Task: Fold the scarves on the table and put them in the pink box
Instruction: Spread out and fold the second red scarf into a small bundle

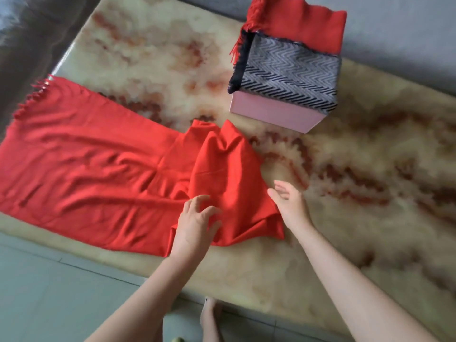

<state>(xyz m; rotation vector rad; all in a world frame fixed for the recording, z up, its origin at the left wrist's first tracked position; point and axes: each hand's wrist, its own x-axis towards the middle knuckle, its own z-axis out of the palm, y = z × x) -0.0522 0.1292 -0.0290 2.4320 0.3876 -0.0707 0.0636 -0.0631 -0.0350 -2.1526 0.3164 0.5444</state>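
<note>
A long red scarf [86, 166] lies spread across the left half of the marbled table [357, 193], its fringed end at the far left and its right end bunched in loose folds. My left hand [197, 223] rests on the bunched part with fingers bent, touching the cloth. Beside the scarf's right edge, my right hand [290, 202] hovers with its fingers loosely extended and holds nothing. The pink box [274, 114] stands at the back of the table. A grey zigzag scarf [288, 75] and another red scarf [303, 25] lie on top of it, draping over its edges.
The table's near edge runs diagonally from lower left toward the bottom right. Pale tiled floor [49, 292] lies below it, and a foot [209, 314] shows at the bottom. A grey surface [407, 33] lies behind the table.
</note>
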